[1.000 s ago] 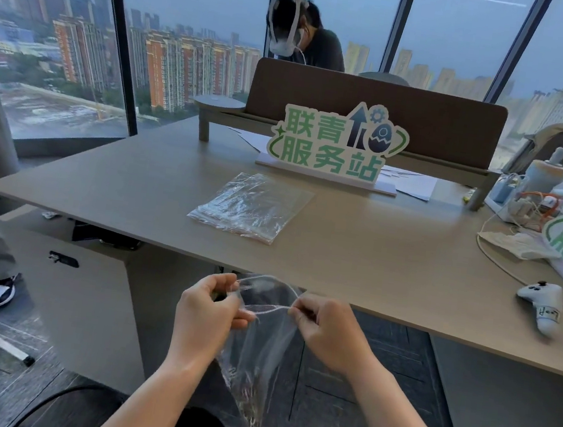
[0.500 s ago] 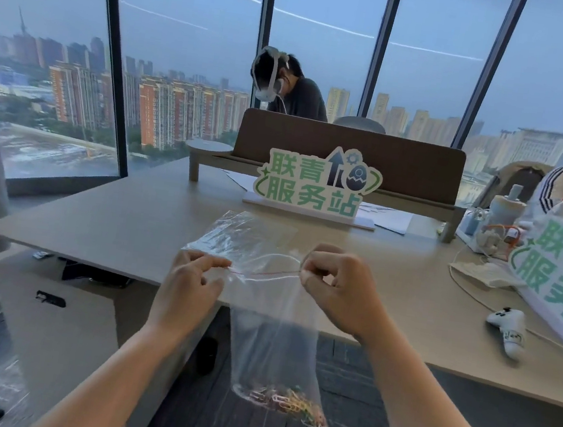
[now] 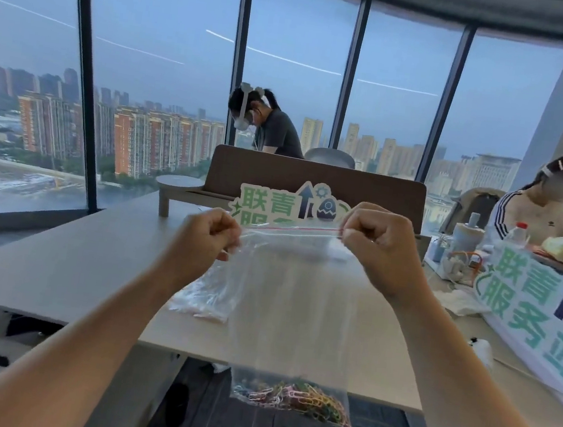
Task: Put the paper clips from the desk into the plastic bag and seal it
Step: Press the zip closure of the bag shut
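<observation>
Sealing step in hand: left hand (image 3: 207, 236) and right hand (image 3: 377, 249) each in a closed grip, pinching opposite top corners of the clear plastic bag (image 3: 296, 308), held taut in the air above the near edge of the worktop (image 3: 61, 267). Likely next: fingers pressed along the red-lined zip strip (image 3: 301, 229) from end to end, since full closure cannot be judged from here. Thin, see-through, crinkly bag; colourful paper clips (image 3: 296, 400) heaped at the bottom.

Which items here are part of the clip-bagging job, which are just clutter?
In the job:
plastic bag
paper clips in its bottom
left hand and right hand pinching its top corners

Lying about:
spare bags on the desk
green sign
white controller
</observation>
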`<state>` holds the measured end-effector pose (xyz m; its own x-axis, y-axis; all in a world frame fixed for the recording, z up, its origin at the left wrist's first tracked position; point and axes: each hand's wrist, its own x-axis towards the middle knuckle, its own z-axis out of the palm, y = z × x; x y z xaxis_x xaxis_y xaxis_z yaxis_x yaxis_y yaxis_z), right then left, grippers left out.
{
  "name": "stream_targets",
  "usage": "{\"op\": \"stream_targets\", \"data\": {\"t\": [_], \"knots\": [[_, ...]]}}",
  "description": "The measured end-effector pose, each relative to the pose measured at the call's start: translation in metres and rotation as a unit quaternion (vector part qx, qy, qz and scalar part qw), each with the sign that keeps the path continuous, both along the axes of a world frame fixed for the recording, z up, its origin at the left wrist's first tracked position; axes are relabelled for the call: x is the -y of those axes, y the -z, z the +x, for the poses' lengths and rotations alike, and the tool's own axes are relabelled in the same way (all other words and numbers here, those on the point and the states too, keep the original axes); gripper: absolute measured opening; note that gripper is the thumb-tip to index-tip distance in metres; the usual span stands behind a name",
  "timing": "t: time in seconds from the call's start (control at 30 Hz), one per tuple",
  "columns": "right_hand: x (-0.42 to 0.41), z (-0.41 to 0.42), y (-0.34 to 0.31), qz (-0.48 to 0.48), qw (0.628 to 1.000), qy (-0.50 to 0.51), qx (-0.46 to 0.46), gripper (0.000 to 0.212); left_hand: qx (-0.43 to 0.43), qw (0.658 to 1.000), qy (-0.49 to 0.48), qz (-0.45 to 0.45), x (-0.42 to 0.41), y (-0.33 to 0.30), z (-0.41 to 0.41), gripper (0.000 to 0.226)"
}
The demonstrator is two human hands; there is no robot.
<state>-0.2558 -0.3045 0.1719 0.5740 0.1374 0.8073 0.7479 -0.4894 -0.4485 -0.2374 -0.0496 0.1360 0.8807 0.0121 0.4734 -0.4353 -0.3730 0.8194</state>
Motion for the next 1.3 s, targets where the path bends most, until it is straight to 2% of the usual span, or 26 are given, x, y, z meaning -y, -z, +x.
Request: {"op": "stream_targets", "data": {"t": [0.3,0.4,0.57,0.67,0.73,0.87,0.93,1.13,1.3], "knots": [[0.042,0.027,-0.013,0.004,0.998,0.059,-0.001,0.022,0.061,0.994,0.021,-0.084,0.036,-0.034,0.037,0.009],[0.056,0.039,-0.008,-0.002,0.997,0.082,0.003,0.025,0.062,0.991,0.020,-0.119,0.049,-0.030,0.054,0.014],[0.069,0.064,0.013,-0.023,0.986,0.164,-0.032,0.023,0.042,0.989,0.023,-0.137,0.070,-0.009,0.081,0.021],[0.066,0.074,0.020,-0.063,0.972,0.220,-0.059,0.015,0.043,0.990,0.021,-0.135,0.077,-0.002,0.089,0.023],[0.055,0.074,0.017,-0.096,0.965,0.240,-0.047,0.012,0.049,0.990,0.020,-0.129,0.079,-0.001,0.092,0.023],[0.015,0.072,-0.007,-0.215,0.952,0.215,-0.034,0.037,0.058,0.992,0.032,-0.111,0.083,-0.002,0.093,0.028],[-0.003,0.079,-0.014,-0.270,0.940,0.204,-0.042,0.041,0.062,0.991,0.047,-0.112,0.084,-0.003,0.093,0.030],[-0.019,0.093,-0.022,-0.278,0.938,0.175,-0.110,0.017,0.070,0.990,0.056,-0.104,0.082,-0.001,0.095,0.031],[-0.019,0.094,-0.019,-0.287,0.933,0.166,-0.138,0.012,0.040,0.989,0.060,-0.126,0.080,0.008,0.098,0.026]]}}
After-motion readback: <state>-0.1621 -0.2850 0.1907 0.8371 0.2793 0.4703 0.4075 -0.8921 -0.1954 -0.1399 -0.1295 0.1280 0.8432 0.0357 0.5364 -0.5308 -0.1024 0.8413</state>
